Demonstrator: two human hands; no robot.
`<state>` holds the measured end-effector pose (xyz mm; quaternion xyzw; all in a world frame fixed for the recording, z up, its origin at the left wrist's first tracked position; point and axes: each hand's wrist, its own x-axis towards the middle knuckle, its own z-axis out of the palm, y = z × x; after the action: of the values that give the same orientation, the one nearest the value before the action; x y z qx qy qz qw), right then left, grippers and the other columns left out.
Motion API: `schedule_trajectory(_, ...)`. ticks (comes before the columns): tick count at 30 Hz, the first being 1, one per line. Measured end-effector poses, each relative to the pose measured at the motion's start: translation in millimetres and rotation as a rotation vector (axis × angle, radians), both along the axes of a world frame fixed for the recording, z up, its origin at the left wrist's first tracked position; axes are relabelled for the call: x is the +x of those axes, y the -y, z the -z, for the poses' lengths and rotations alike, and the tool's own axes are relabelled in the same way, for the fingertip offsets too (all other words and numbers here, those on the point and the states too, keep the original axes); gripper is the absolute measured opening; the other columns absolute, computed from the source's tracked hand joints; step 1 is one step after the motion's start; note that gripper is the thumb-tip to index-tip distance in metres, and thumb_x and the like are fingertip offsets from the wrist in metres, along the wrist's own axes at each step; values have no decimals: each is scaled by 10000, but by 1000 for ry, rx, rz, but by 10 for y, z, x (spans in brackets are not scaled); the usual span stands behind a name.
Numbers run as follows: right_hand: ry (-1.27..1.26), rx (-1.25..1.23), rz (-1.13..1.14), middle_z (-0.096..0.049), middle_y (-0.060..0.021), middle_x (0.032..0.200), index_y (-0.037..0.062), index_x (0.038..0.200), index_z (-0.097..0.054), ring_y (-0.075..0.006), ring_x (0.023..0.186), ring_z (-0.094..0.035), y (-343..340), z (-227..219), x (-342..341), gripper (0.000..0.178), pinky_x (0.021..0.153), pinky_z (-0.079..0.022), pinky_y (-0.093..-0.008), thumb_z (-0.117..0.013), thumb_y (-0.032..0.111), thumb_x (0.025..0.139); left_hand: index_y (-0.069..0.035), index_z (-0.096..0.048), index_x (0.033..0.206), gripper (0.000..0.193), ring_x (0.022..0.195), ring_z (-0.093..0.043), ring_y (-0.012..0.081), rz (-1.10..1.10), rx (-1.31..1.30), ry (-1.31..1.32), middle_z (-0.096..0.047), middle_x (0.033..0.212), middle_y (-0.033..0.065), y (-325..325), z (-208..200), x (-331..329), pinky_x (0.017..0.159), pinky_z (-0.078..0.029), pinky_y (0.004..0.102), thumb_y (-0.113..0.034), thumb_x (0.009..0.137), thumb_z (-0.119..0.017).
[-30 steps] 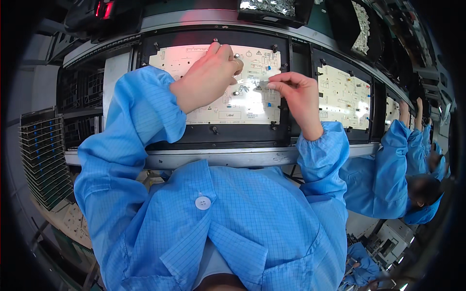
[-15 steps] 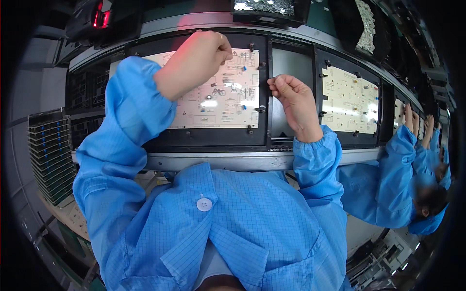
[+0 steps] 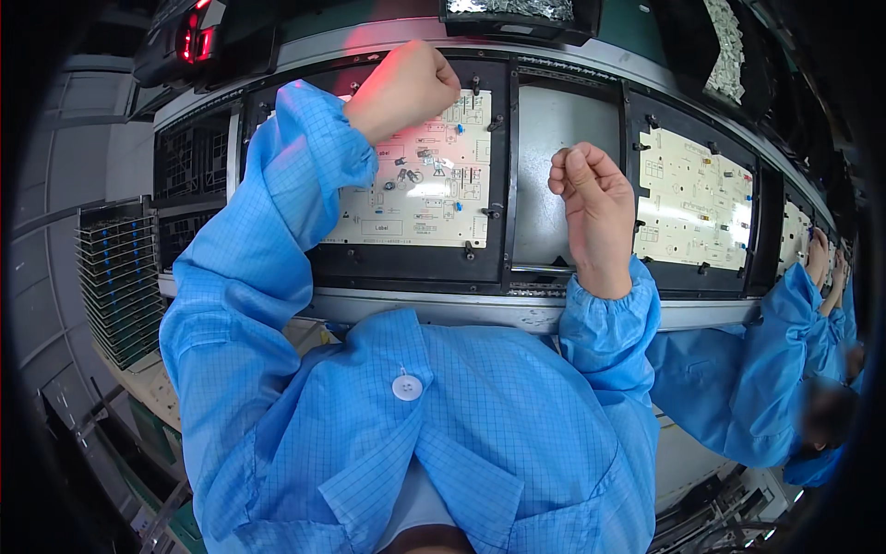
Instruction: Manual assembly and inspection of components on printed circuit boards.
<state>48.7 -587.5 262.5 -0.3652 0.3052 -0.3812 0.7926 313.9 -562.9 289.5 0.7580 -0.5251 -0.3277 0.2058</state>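
Observation:
A cream circuit board (image 3: 397, 205) with printed outlines and a few small parts lies in a black frame (image 3: 406, 265) in front of me. Over the upper part of this board, my left hand (image 3: 411, 88) is closed with its fingers curled down; the fingertips are hidden and red light falls on the hand. My right hand (image 3: 598, 212) is raised over the grey gap right of the frame, thumb and fingers pinched together. Whatever it may hold is too small to make out. Small blue parts (image 3: 459, 207) stand near the board's right edge.
Another framed board (image 3: 692, 198) lies to the right on the same rail line. Beyond it a co-worker's hands (image 3: 818, 258) are over another board. A rack of stacked boards (image 3: 118, 286) stands at left. At the back are a bin of silvery parts (image 3: 512, 9) and a red-lit device (image 3: 196, 42).
My left hand has shifted up and to the right over the board. My right hand has moved right and slightly nearer me. The right-hand framed board sits farther right, and the gap looks wider.

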Motion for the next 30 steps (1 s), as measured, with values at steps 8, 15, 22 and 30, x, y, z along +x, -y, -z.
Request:
schedule_trajectory(8,-39,6,-12,-663,-95,953,-12,1049,-641,-147,824,-592,-31,-47,-9,140,766,-488,-257,-625,113,988,30,-745,861,159,732,-705,259,-23,-8,29,-722,796,175,13,1,-68,703,-559,368,-57,783,-637)
schedule_trajectory(15,-75,-44,35,-662,-76,942,-12,1035,-659,-129,809,-576,-35,-25,24,153,750,-477,-247,-651,129,975,63,-721,836,144,634,-649,152,-13,-82,69,-684,695,115,20,26,-130,603,-521,300,-60,791,-661)
schedule_trajectory(22,-136,-47,99,-669,-58,840,-36,1023,-684,-122,732,-597,0,64,60,172,693,-486,-231,-723,94,916,56,-695,817,145,598,-656,220,55,-41,154,-654,658,155,22,-2,-231,566,-522,344,-21,773,-581)
schedule_trajectory(30,-489,-266,-23,-709,-78,888,-61,1072,-700,-124,740,-631,25,-318,429,202,728,-521,-240,-699,71,919,44,-660,921,145,785,-689,317,92,-94,208,-691,860,195,-45,-25,-116,720,-537,392,-53,824,-617)
